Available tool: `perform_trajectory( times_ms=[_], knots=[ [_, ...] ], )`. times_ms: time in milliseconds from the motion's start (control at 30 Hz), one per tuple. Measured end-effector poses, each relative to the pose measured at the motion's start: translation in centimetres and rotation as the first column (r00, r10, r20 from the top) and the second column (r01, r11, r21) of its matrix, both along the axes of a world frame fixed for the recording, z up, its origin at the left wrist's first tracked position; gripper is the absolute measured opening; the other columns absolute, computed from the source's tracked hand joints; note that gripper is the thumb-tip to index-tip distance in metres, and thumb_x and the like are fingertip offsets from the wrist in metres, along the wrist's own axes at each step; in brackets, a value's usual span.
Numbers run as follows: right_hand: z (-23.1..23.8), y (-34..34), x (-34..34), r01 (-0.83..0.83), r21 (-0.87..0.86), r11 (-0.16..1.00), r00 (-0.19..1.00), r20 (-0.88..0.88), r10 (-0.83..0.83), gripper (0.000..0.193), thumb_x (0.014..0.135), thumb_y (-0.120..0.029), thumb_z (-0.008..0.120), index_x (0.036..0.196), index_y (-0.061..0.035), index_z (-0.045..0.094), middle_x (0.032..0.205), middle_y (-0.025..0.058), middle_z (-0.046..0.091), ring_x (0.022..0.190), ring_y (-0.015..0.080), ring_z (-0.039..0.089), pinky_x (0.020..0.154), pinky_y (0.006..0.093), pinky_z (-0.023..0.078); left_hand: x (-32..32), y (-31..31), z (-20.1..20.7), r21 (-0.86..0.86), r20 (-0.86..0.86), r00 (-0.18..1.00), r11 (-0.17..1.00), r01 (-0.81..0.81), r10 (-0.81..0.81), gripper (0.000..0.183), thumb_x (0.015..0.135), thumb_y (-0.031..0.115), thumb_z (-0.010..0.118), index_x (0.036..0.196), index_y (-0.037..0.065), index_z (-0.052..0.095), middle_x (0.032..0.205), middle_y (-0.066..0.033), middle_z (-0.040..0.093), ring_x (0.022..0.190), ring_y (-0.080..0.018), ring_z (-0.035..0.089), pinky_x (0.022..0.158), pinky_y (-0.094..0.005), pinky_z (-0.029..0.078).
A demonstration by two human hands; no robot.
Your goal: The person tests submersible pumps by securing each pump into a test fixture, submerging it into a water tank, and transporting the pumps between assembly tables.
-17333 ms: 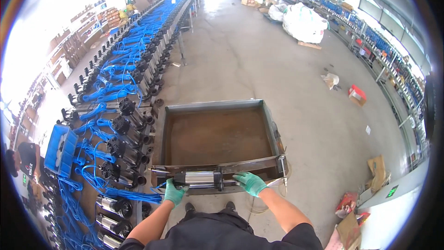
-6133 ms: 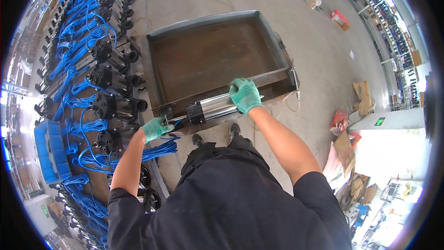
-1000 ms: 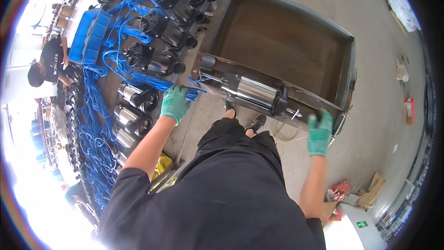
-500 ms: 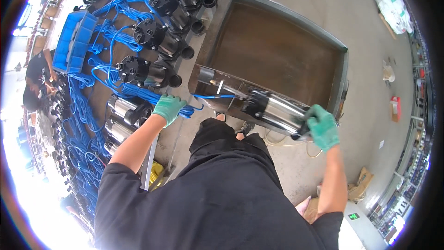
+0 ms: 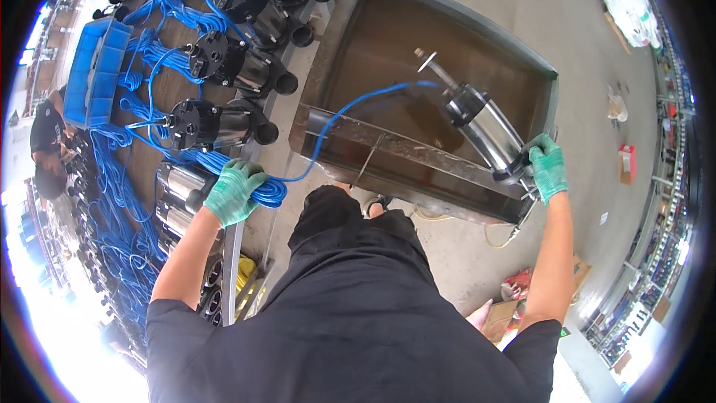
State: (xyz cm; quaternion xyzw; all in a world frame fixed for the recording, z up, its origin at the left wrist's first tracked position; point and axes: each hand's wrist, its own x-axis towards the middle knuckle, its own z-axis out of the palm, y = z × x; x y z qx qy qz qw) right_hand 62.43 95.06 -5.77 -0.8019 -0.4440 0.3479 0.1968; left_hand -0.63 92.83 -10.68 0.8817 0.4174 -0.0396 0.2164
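Note:
My right hand (image 5: 548, 169), in a green glove, grips the near black end of a silver-and-black cylindrical pump (image 5: 489, 131). The pump slants over the brown-bottomed metal tank (image 5: 445, 1), its shaft end pointing away and to the left; whether it touches the tank's contents I cannot tell. A blue cable (image 5: 326, 128) runs from near the shaft end across the tank's left rim. Its coiled bundle (image 5: 271, 192) is held in my gloved left hand (image 5: 236, 192), fingers closed over it beside the workbench edge.
Several black pumps (image 5: 216, 125) with blue cables stand in a row at the left. Beyond them is a blue bin (image 5: 97, 73), with a co-worker (image 5: 49, 145) at far left. A metal bar (image 5: 418, 151) crosses the tank's near side. A red-and-white box (image 5: 627, 163) lies on the floor at right.
The pump has swung from the bar at the tank's near side to over the tank, shaft end away. The blue cable now stretches across. My left hand has shifted slightly left with the coil.

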Motion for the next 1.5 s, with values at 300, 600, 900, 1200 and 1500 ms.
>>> perform_trajectory(
  times_ms=[300,600,900,1200,1500],
  knots=[
    [-3.0,5.6,-3.1,-0.253,-0.14,0.957,0.82,0.494,0.289,0.016,0.088,-0.017,0.056,0.098,-0.006,0.064,0.09,0.0211,0.07,0.084,0.0349,0.069,0.078,0.0449,0.052,2.4,-0.6,-4.3,0.08,-0.154,0.984,0.994,-0.076,0.088,0.05,0.071,0.012,0.076,0.119,0.014,0.061,0.121,-0.0103,0.059,0.121,-0.033,0.053,0.11,-0.051,0.036],
    [-9.8,9.2,-6.5,-0.331,-0.379,0.864,0.728,0.481,0.489,0.023,0.088,-0.021,0.06,0.109,-0.0115,0.064,0.11,0.0182,0.07,0.104,0.0393,0.067,0.089,0.0483,0.053,3.2,0.0,-6.1,0.142,-0.183,0.96,0.972,-0.186,0.21,0.054,0.074,0.014,0.074,0.127,0.016,0.063,0.127,-0.0109,0.06,0.122,-0.0332,0.054,0.114,-0.0524,0.032],
    [-16.0,9.8,-8.4,-0.287,-0.223,0.932,0.783,0.506,0.362,0.042,0.085,-0.021,0.068,0.125,-0.0109,0.056,0.134,0.0181,0.056,0.106,0.0438,0.065,0.09,0.0506,0.054,3.9,1.0,-5.1,0.053,-0.139,0.96,0.97,-0.236,0.241,0.061,0.069,0.016,0.077,0.127,0.011,0.06,0.126,-0.0124,0.059,0.12,-0.0339,0.054,0.113,-0.0504,0.035],
    [-18.4,11.2,-9.3,-0.299,-0.239,0.924,0.802,0.461,0.379,0.04,0.086,-0.018,0.069,0.123,-0.0078,0.057,0.14,0.0218,0.05,0.109,0.0436,0.064,0.091,0.0502,0.054,4.0,1.1,-5.3,-0.011,-0.199,0.943,0.962,-0.275,0.267,0.064,0.073,0.02,0.079,0.133,0.014,0.057,0.13,-0.0105,0.058,0.124,-0.0337,0.052,0.114,-0.0495,0.032],
    [-17.1,9.7,-8.4,-0.38,-0.274,0.883,0.749,0.469,0.468,0.035,0.094,-0.014,0.057,0.128,-0.0094,0.061,0.146,0.0167,0.048,0.111,0.0407,0.063,0.094,0.0486,0.053,5.5,1.9,-3.3,-0.069,-0.213,0.922,0.936,-0.345,0.324,0.057,0.076,0.02,0.08,0.128,0.01,0.06,0.128,-0.012,0.059,0.122,-0.0348,0.053,0.109,-0.0478,0.039]
  ],
)
